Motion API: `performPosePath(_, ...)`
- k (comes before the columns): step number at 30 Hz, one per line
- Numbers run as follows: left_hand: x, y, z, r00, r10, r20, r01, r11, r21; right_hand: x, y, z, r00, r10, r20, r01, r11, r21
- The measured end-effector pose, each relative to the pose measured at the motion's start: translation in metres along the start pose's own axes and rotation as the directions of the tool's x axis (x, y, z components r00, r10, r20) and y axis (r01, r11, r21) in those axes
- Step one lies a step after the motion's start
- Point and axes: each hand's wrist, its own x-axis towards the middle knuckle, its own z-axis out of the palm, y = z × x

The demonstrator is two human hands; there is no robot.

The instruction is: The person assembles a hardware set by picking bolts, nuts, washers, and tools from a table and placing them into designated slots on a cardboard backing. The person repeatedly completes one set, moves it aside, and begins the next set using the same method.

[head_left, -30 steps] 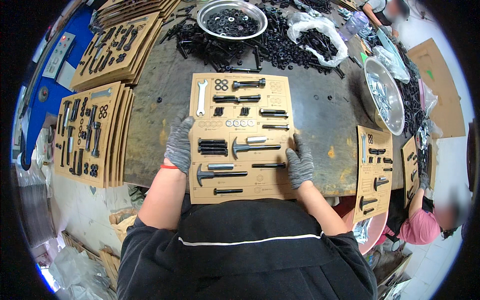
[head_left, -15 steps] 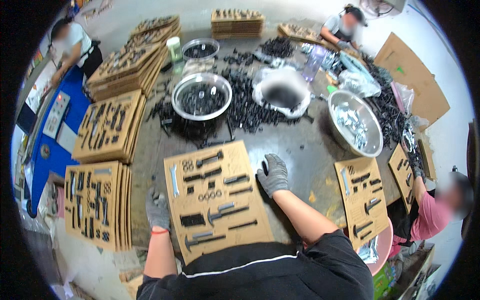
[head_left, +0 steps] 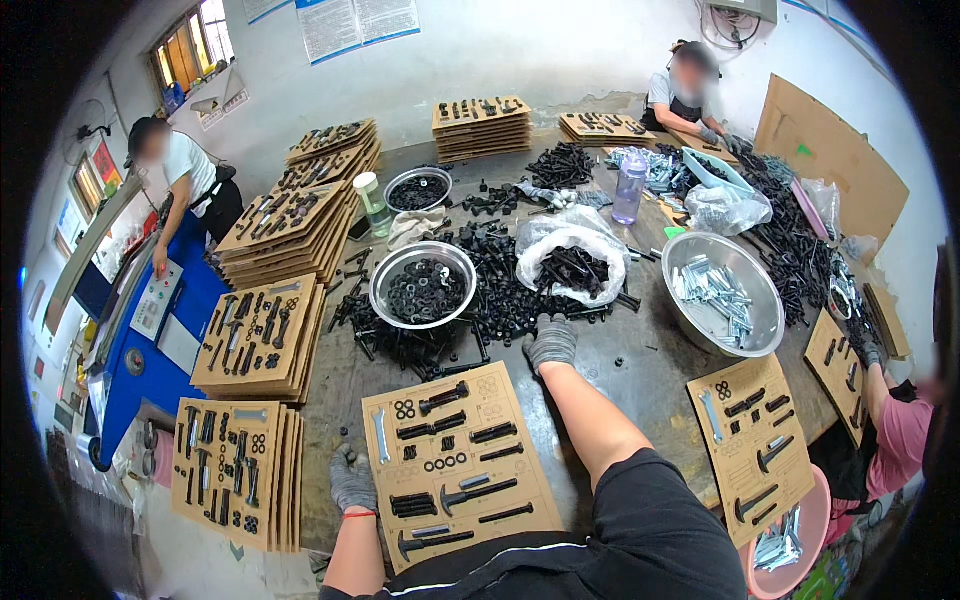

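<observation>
A cardboard sheet [head_left: 470, 400] lies before me, set with a silver open-end wrench [head_left: 381, 436], dark bolts, nuts, washers and hammer-shaped black pieces. My left hand [head_left: 352, 480], in a grey glove, lies at the sheet's left edge with its fingers curled; what they hold, if anything, is hidden. My right hand [head_left: 552, 345], gloved alike, reaches past the sheet's far edge. Its fingers are stretched toward the near edge of a heap of black bolts [head_left: 490, 300], just below a clear plastic bag [head_left: 535, 262] of bolts. Their tips are partly lost against the dark parts.
Steel bowls hold black washers [head_left: 425, 290] and silver bolts [head_left: 710, 300]. Stacks of filled cardboard sheets [head_left: 235, 480] line the left side; another filled sheet [head_left: 750, 440] lies right, above a pink basin [head_left: 815, 500]. A purple bottle [head_left: 629, 187] stands farther back. Three other people are nearby.
My right hand has moved from beside the sheet's right edge forward to the bolt heap. The whole view has tilted up, showing more wall. My left hand remains by the sheet's left edge.
</observation>
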Motion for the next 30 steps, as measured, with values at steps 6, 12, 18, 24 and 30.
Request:
performPosePath(6, -0.004, 0.015, -0.001, 0.997, 0.083, 0.003, -0.083, 0.993, 0.084, -0.007, 0.014, -0.004, 0.996, 0.080, 0.033, -0.080, 0.997, 0.015)
performPosePath(12, -0.032, 0.159, -0.015, 0.956, 0.191, 0.223, 0.010, 0.739, -0.673, -0.048, 0.004, -0.006, 0.993, -0.060, 0.100, 0.062, 0.998, -0.021)
performPosePath(18, -0.158, 0.370, -0.004, -0.096, 0.909, 0.405, -0.191, 0.383, -0.904, -0.067, 0.031, 0.017, 0.987, -0.054, 0.150, 0.060, 0.998, -0.031)
performPosePath(24, -0.249, 0.364, 0.012, -0.256, 0.954, 0.159, 0.247, 0.223, -0.943, -0.133, 0.039, -0.018, 0.986, -0.093, 0.139, 0.121, 0.970, -0.209)
performPosePath(30, -0.249, 0.353, 0.026, -0.236, 0.955, 0.179, 0.311, 0.249, -0.917, -0.133, 0.049, -0.016, 0.993, 0.013, 0.120, 0.011, 0.980, -0.198)
